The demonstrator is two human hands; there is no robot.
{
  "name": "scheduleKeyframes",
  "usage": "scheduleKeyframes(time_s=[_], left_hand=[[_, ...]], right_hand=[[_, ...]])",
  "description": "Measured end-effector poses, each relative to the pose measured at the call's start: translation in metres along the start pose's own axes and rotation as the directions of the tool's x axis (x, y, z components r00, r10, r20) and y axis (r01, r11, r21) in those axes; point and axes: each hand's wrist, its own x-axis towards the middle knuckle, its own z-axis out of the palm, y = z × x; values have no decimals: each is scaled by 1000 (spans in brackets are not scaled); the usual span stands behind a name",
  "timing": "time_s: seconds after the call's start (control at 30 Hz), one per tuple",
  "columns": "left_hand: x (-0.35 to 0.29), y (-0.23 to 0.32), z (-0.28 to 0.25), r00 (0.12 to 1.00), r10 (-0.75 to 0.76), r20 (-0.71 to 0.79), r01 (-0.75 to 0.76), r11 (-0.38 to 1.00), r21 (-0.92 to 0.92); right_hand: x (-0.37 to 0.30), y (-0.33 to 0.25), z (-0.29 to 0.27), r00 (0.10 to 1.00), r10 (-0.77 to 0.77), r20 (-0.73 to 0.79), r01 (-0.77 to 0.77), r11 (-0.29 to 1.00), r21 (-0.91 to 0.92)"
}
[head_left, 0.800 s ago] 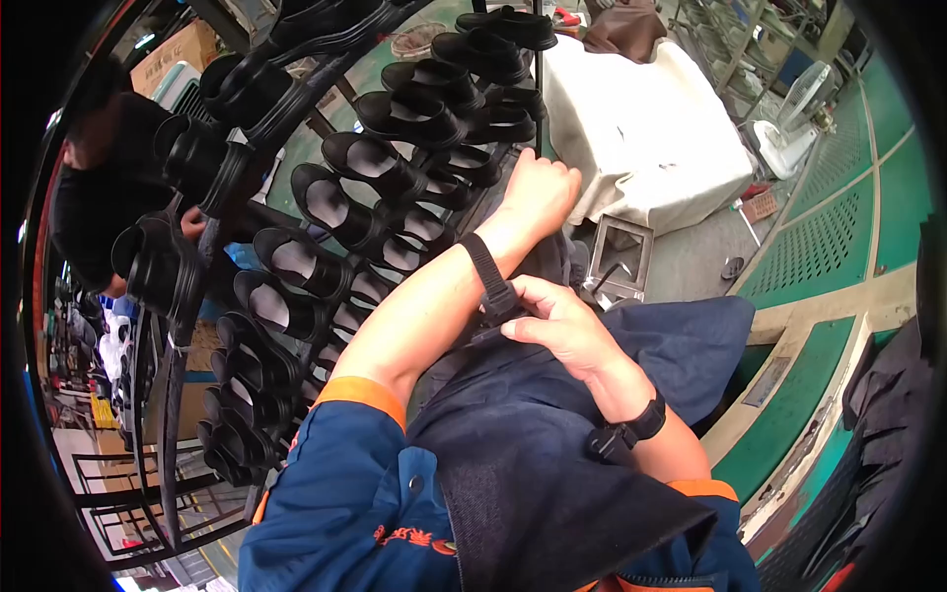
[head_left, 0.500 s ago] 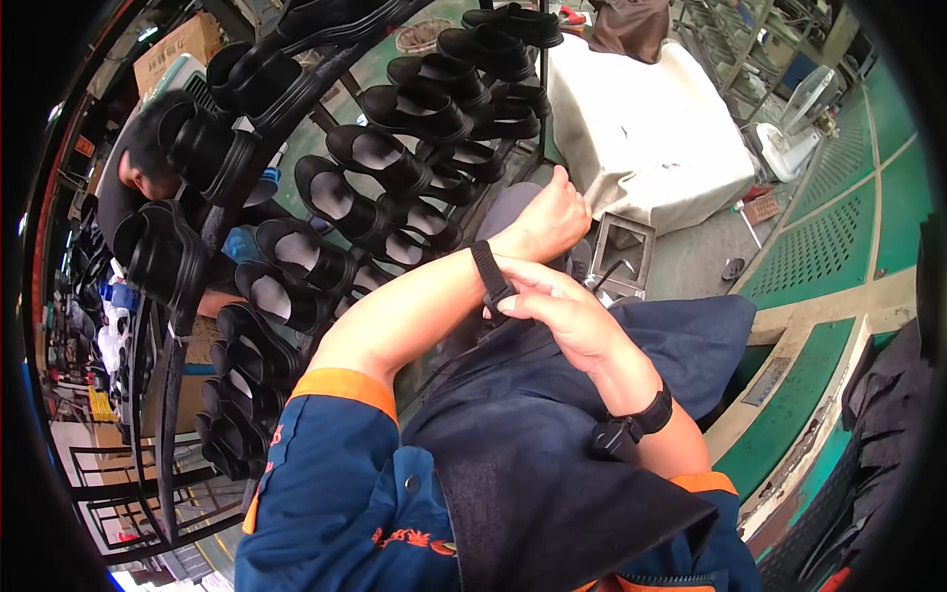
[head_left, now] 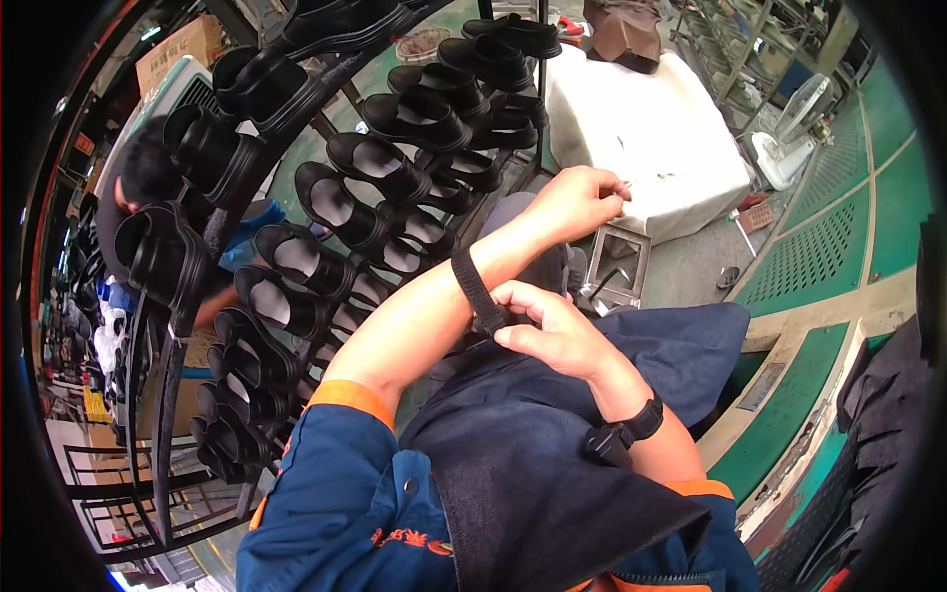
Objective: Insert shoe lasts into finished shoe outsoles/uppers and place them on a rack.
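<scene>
Head view: strap adjustment at the wrist. The black strap (head_left: 469, 280) lies across the left forearm (head_left: 409, 321) near the wrist; its lower end sits between the thumb and fingers of the right hand (head_left: 562, 337), which appear closed on it. The fingers of the left hand (head_left: 580, 205) are partly curled, parted from the thumb, with nothing visible held. The step in hand appears to be adjusting the strap; the next move calls for a firm pinch and a still forearm.
</scene>
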Motion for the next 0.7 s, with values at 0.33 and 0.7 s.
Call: scheduleKeyframes(time_s=[0.33,0.7], left_hand=[[-23,65,-15,972,-5,234,214,429,-877],[-42,50,-5,976,203,-77,-205,979,-15]], right_hand=[[0,23,-13,974,-225,16,209,875,-437],[-9,13,-7,888,-430,160,457,801,-387]])
